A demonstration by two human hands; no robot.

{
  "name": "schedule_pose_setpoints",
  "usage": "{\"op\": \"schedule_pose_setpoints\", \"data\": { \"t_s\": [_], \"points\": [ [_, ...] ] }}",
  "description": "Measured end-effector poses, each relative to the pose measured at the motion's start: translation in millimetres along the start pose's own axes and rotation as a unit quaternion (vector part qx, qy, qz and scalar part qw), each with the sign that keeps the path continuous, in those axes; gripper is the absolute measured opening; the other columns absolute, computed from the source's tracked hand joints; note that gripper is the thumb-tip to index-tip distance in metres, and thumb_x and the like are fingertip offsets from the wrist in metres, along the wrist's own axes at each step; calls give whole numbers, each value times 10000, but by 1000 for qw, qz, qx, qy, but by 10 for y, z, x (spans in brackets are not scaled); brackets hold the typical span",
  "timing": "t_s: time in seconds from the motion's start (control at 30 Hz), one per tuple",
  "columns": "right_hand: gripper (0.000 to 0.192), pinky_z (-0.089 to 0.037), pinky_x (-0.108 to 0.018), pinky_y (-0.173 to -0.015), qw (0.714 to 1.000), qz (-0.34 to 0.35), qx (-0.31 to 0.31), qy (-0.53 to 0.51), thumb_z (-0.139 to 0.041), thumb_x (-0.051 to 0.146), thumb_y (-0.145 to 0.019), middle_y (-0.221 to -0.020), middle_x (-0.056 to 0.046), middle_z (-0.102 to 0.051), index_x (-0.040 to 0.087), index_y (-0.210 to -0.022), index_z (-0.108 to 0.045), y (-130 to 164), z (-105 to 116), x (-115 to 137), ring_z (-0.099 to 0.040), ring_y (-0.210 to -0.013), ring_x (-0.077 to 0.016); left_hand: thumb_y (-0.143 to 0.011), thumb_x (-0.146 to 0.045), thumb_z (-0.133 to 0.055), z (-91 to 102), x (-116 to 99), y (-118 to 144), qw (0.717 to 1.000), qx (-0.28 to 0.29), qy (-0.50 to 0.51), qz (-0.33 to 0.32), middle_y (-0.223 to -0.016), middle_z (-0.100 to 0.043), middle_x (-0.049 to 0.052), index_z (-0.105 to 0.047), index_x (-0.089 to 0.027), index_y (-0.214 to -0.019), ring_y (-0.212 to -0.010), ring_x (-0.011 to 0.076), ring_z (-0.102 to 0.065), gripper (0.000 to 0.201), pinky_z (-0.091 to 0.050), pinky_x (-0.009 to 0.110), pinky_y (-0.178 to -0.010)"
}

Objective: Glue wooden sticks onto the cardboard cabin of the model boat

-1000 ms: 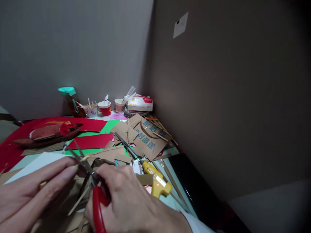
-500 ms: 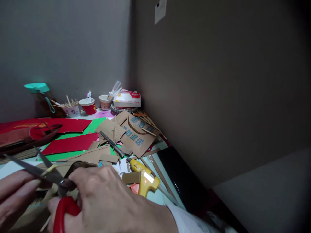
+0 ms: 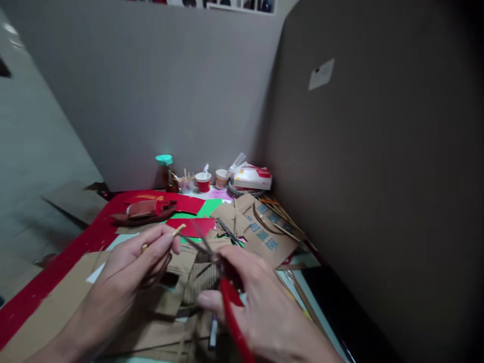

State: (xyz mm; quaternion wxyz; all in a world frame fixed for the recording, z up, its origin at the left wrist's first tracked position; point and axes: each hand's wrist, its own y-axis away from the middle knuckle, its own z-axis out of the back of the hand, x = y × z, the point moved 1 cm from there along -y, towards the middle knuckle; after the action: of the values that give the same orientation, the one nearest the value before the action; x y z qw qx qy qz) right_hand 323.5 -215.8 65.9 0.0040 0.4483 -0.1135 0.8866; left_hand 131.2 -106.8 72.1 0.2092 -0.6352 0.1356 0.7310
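My left hand (image 3: 128,272) pinches a thin wooden stick (image 3: 177,231) between thumb and fingertips, its tip pointing up and right. My right hand (image 3: 260,307) grips red-handled scissors (image 3: 227,297); their blades (image 3: 198,242) are spread open and point toward the stick's tip, a little apart from it. Both hands hover above cut brown cardboard pieces (image 3: 181,297) on the table.
A red model boat (image 3: 143,212) lies on red paper at the back left. Red and green sheets (image 3: 191,219), a printed cardboard piece (image 3: 264,234), a teal-lidded jar (image 3: 165,171), paper cups (image 3: 203,181) and a tissue pack (image 3: 251,176) crowd the far corner. Grey partitions close the back and right.
The view swung left and up, so the yellow glue gun is out of sight. The stick came away from the scissor blades and is now held apart from them.
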Motion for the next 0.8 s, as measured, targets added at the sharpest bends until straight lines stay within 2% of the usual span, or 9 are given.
{"op": "schedule_pose_setpoints", "data": {
  "t_s": [0.07,0.17,0.27,0.37,0.43,0.53,0.67,0.77,0.8],
  "points": [
    [236,-441,-261,-628,996,-43,-2,80,-660,452,-929,-848,7,-648,232,-899,-581,-64,132,-88,-597,-723,-174,-911,-552,-666,23,-69,-11,1000,0,25,9,-647,-463,-56,-683,-207,-855,-532,96,-293,351,-272,182,-443],
    [242,-496,-309,-751,948,-101,-38,300,-601,406,-979,-976,-63,-679,198,-1103,-599,-206,340,-352,-656,-861,-229,-914,-564,-642,57,-101,16,999,24,25,-3,-644,-422,-45,-684,-202,-833,-543,117,-286,373,-284,215,-462],
    [312,-495,-413,-915,912,-145,-42,381,-643,282,-959,-1137,-192,-665,93,-1204,-607,-328,429,-668,-640,-1098,-334,-930,-547,-622,106,-109,98,998,63,18,-23,-668,-442,-26,-673,-208,-803,-575,134,-332,366,-301,243,-496],
    [339,-520,-449,-949,883,-164,-28,439,-687,281,-959,-1158,-141,-678,105,-1241,-618,-384,401,-897,-655,-1099,-294,-954,-560,-590,139,-137,168,994,102,5,-29,-676,-424,-29,-635,-215,-740,-590,136,-327,408,-282,255,-510],
    [319,-536,-461,-950,866,-164,-32,471,-691,276,-967,-1160,-92,-684,141,-1249,-627,-385,377,-957,-662,-1089,-264,-968,-570,-560,135,-167,194,992,120,-14,-28,-661,-393,-39,-611,-220,-719,-576,133,-308,433,-264,259,-503],
    [215,-539,-507,-904,849,-135,-60,507,-662,182,-955,-1102,-156,-700,90,-1149,-671,-330,361,-860,-675,-1040,-316,-976,-567,-513,85,-208,214,987,128,-83,-52,-645,-425,-37,-605,-223,-706,-576,138,-366,448,-301,258,-517],
    [325,-534,-412,-902,866,31,-68,495,-549,176,-1002,-1223,-171,-699,130,-1318,-613,-185,177,-422,-674,-1043,-280,-993,-510,-408,0,-160,225,965,151,-196,-87,-712,-606,0,-606,-228,-707,-710,187,-588,448,-461,278,-663],
    [274,-541,-365,-792,837,368,-67,398,-523,176,-997,-1017,-110,-753,116,-1236,-643,-61,-150,-86,-672,-873,-234,-1010,-465,-390,26,47,255,945,194,-235,-115,-710,-668,-9,-632,-237,-715,-705,184,-635,445,-501,268,-664],
    [208,-526,-342,-707,826,414,-106,368,-494,117,-992,-828,-61,-726,142,-1081,-680,-22,-247,-23,-641,-729,-202,-1007,-459,-418,65,151,277,940,202,-244,-129,-733,-693,-11,-655,-239,-739,-706,181,-644,420,-507,260,-646]
  ]
}}
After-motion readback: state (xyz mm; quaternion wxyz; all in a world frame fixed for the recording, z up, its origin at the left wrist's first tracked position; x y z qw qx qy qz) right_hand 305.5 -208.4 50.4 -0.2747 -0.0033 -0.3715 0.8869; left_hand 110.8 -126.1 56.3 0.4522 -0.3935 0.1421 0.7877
